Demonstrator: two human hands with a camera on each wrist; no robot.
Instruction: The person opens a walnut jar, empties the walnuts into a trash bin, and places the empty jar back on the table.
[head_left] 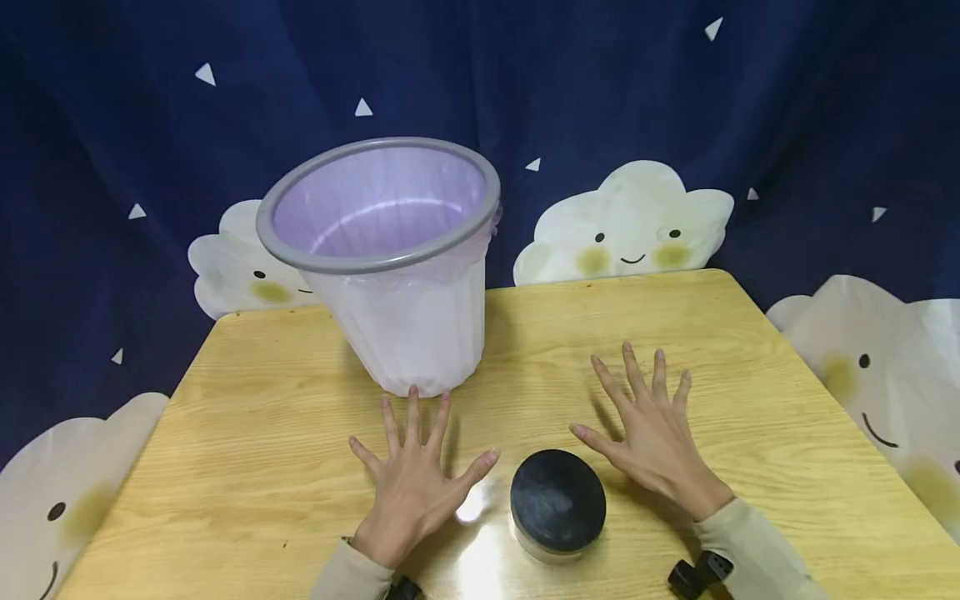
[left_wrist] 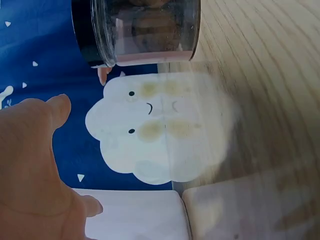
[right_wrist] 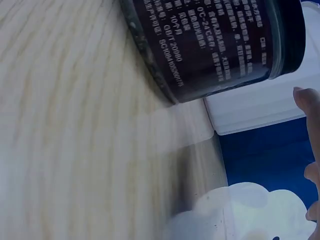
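Between my two hands stands a clear jar with a black lid, upright on the table. My left hand is spread flat to the left of it, palm down, its fingertips close to the foot of a white bin in the head view. On the other side, my right hand is spread too, thumb pointing toward the jar, holding nothing. The left wrist view shows the jar's see-through side. A dark printed label covers part of the jar in the right wrist view.
The bin has a grey rim and a lilac inside, with a thin liner folded over its edge. It stands at the back left of the wooden table. Behind hangs a dark blue curtain with clouds and triangles.
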